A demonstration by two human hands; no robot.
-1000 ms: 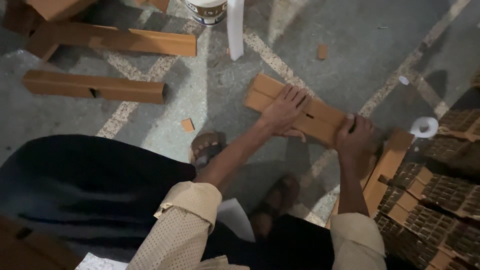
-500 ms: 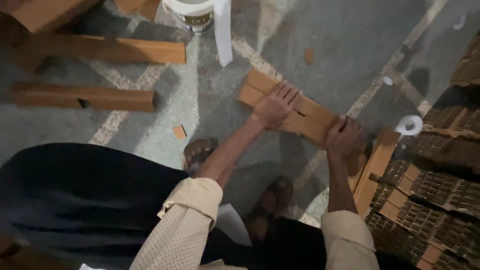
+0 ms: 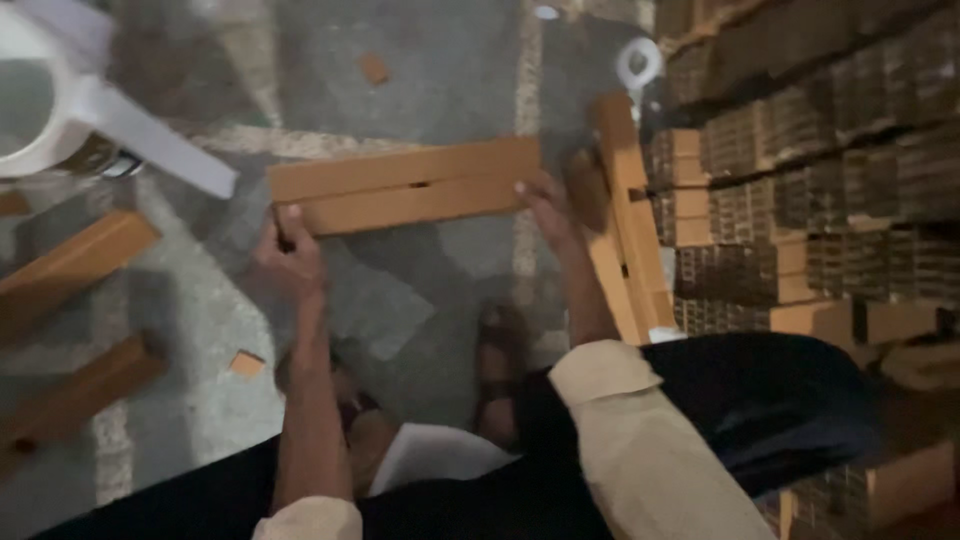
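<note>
Head cam, looking down: a person grips a flat brown cardboard piece (image 3: 405,187) w/ both hands above the grey concrete floor (image 3: 440,70). Left hand (image 3: 288,255) is closed on the piece's left end, fingers curled round its edge; right hand (image 3: 545,205) clamps the right end, thumb on the lower edge. The piece lies roughly level across the frame, a slot running along its middle. Just right of it leans another cardboard strip (image 3: 625,215), next to stacked cardboard pieces (image 3: 800,150). A white plastic chair leg (image 3: 150,145) stands at upper left. View is blurred; the small white ring (image 3: 638,62) is possibly a tape roll.
</note>
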